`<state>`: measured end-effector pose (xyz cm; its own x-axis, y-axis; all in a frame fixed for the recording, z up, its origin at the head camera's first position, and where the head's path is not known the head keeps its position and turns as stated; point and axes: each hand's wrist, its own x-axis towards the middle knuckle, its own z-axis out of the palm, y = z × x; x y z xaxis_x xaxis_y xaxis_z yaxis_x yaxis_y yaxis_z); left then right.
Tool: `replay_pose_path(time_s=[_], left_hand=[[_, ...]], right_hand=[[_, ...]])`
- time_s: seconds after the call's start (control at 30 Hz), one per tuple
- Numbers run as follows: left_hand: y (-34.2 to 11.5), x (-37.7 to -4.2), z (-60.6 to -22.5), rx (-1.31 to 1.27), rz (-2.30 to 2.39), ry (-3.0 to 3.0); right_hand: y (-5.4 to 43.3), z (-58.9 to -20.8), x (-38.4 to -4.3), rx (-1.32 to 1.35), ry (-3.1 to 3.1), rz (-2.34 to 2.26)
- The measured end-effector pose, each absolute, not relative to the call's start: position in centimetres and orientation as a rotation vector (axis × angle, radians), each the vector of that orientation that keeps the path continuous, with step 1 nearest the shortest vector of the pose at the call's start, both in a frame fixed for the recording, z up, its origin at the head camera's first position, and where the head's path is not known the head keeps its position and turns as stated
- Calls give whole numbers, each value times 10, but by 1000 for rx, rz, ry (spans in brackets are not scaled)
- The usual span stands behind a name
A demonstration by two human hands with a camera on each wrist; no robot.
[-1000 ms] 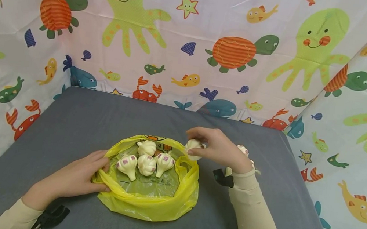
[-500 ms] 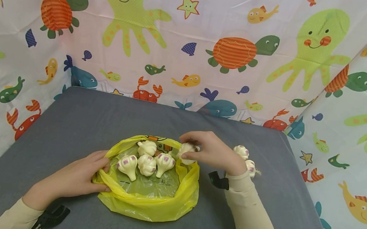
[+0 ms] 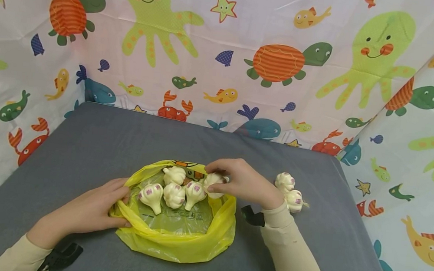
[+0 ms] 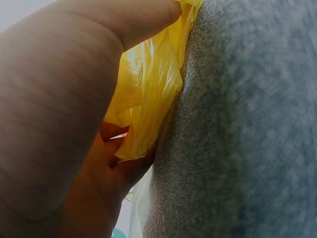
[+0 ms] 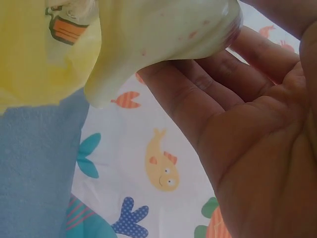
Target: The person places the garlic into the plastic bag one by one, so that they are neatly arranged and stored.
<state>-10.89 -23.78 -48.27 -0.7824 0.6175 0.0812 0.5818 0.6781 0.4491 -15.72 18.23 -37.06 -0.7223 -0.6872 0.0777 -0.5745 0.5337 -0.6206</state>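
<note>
A yellow plastic bag (image 3: 172, 247) stands on the grey table with its mouth rolled wide. Several white garlic bulbs (image 3: 173, 195) with purple patches lie inside it. My left hand (image 3: 94, 208) grips the bag's left rim, thumb in front and fingers behind; in the left wrist view the yellow plastic (image 4: 148, 89) lies between thumb and fingers. Over the right rim, my right hand (image 3: 244, 181) holds another garlic bulb (image 3: 214, 184) between thumb and fingers. Seen from the right wrist, this bulb (image 5: 163, 34) rests against the fingers, its stem pointing down-left.
Two loose garlic bulbs (image 3: 289, 191) sit on the table (image 3: 333, 234), just right of my right wrist. A white curtain (image 3: 210, 43) printed with sea animals borders the table at the back and sides.
My right hand has moved left and slightly down with its garlic bulb, from beside the bag to over its right rim. Both loose bulbs now show more fully. The left hand stays put.
</note>
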Motion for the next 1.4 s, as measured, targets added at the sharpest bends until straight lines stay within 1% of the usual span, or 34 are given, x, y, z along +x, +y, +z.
replay_pose_path(time_s=[0.47,1.4], left_hand=[[-238,-110,-483,1005,712,2795],[-237,-110,-482,1020,733,2803]], right_hand=[[173,-381,-160,-1151,2544,-942],[158,-400,-162,-1187,2516,-869]])
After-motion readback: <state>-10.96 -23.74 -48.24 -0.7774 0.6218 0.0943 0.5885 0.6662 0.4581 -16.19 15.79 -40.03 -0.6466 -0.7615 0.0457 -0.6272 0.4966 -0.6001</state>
